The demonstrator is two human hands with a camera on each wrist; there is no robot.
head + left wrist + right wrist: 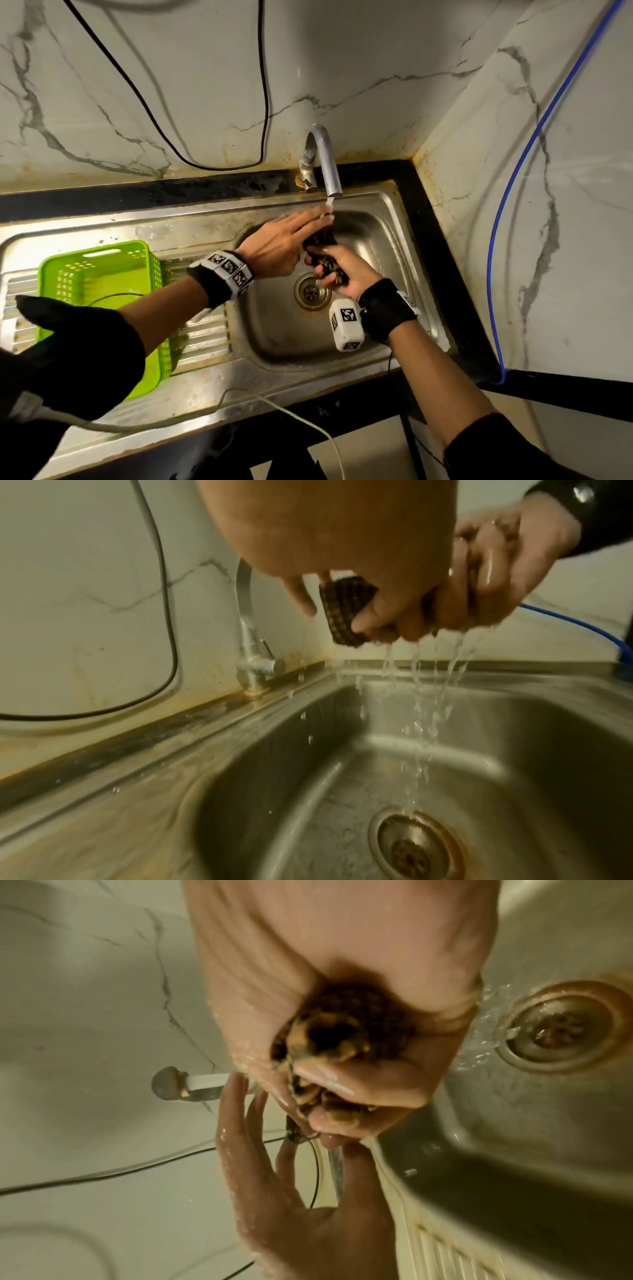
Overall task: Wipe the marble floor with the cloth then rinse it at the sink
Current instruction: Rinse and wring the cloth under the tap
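A dark, brown-patterned cloth is bunched up over the steel sink, just below the faucet, whose thin stream is running. My right hand grips the cloth's lower part in a fist. My left hand lies against its upper part with straight fingers under the stream. In the left wrist view water streams from the cloth and the right hand down to the drain. The right wrist view shows the squeezed cloth and the flat, wet left hand.
A green plastic basket stands on the draining board at the left. A black cable hangs on the marble wall behind, and a blue hose runs down the right wall. A white cord crosses the sink's front edge.
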